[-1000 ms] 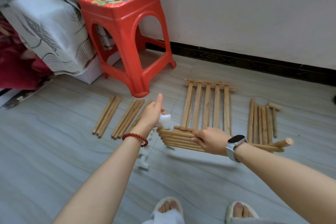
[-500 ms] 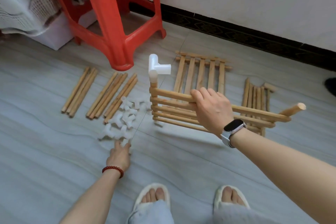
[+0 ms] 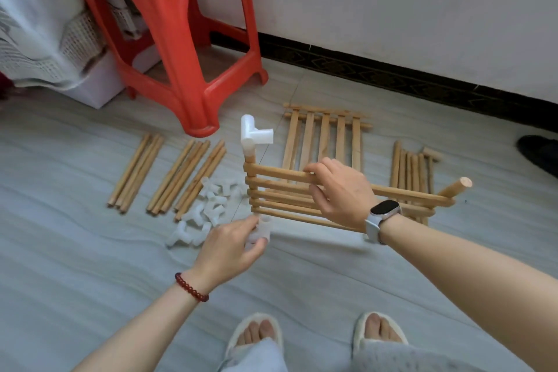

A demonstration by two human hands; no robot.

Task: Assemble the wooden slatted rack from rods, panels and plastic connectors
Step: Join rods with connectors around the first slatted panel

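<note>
At frame centre the right hand (image 3: 341, 193) grips the upright panel (image 3: 283, 196) while the left hand (image 3: 232, 246) pinches a connector (image 3: 262, 228) under its lower-left post; misalignment could jam it or tip the panel.

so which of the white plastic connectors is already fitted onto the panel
The connector on the top left post end of the held panel. The left hand holds another below it; the rest lie in a loose pile on the floor.

Looks like a room in a home: pale grey wood-grain tiled floor (image 3: 75, 266), white wall with dark patterned skirting (image 3: 392, 75), red plastic stool (image 3: 169, 39), patterned grey-white draped cloth (image 3: 33, 24), feet in soft slippers (image 3: 256, 332).
</note>
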